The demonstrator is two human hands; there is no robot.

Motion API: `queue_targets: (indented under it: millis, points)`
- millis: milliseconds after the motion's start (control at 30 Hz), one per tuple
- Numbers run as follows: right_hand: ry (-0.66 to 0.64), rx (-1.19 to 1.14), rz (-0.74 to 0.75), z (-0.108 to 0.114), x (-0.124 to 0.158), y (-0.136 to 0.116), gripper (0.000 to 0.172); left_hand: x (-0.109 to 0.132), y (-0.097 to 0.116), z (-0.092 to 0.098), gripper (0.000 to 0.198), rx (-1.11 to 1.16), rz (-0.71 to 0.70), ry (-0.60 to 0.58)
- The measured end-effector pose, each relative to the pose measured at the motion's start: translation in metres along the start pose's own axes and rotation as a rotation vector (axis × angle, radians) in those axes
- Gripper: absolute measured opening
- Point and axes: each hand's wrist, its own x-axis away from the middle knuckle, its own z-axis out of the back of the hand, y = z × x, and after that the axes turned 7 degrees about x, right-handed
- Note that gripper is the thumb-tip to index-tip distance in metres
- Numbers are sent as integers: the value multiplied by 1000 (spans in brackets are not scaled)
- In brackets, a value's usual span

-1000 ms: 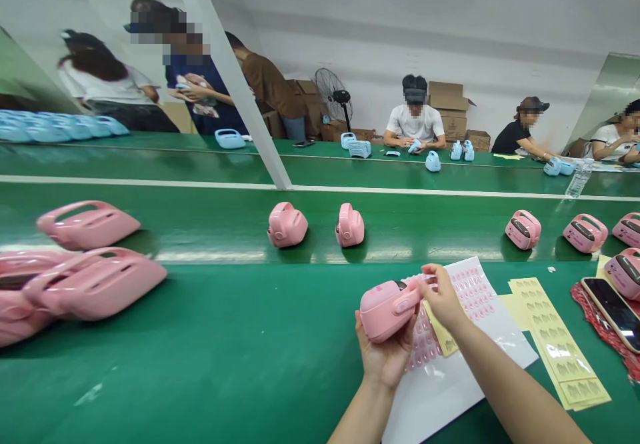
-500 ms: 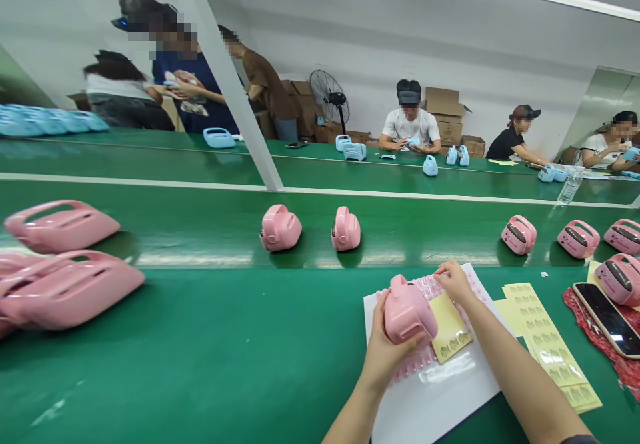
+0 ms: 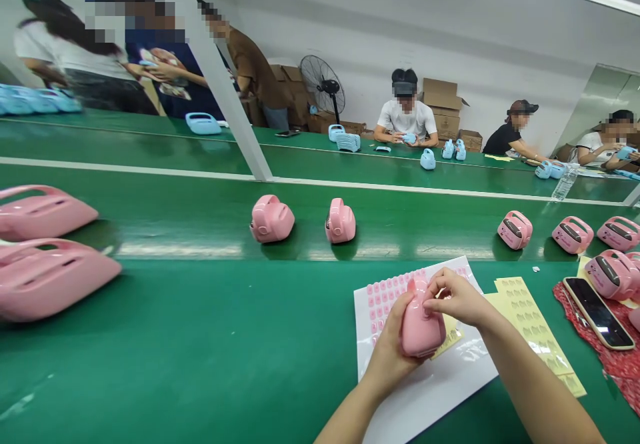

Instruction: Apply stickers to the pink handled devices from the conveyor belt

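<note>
Green matting covers the long bench (image 3: 200, 337), and a second green line runs behind it where other people sit with blue casings. At the far left lie two large pink shells (image 3: 45, 277), set flat, likely where they stay within reach. Further along, two pink casings (image 3: 271, 219) stand in a row on the belt strip. The left hand (image 3: 395, 341) cups a pink casing (image 3: 419, 321) from below, fingers closed around it, holding it just above a white sheet of pink stickers (image 3: 390, 294) so its top faces the other hand. The right hand (image 3: 457, 297) has its fingers pinched together against the casing's upper edge; whether a sticker sits between them is too small to tell. Beside it lie yellow backing sheets (image 3: 530, 321). More pink casings and a phone (image 3: 597, 304) on red cloth (image 3: 615, 357) sit at the right. No containers show on this bench; only cardboard boxes (image 3: 443, 97) by the wall, contents unseen.
</note>
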Motion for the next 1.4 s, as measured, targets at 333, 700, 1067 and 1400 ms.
queue_targets:
  millis: [333, 700, 1067, 1400]
  points:
    - [63, 37, -14, -4, 6, 5, 10, -3, -4, 11, 80, -67, 22, -67]
    - [62, -27, -20, -7, 8, 9, 10, -10, -7, 24, 78, 75, 125, -105]
    - [227, 80, 172, -20, 13, 21, 8, -9, -19, 31, 85, -443, -101, -259]
    - [444, 225, 317, -41, 25, 40, 28, -10, -21, 32, 83, -574, -191, -301]
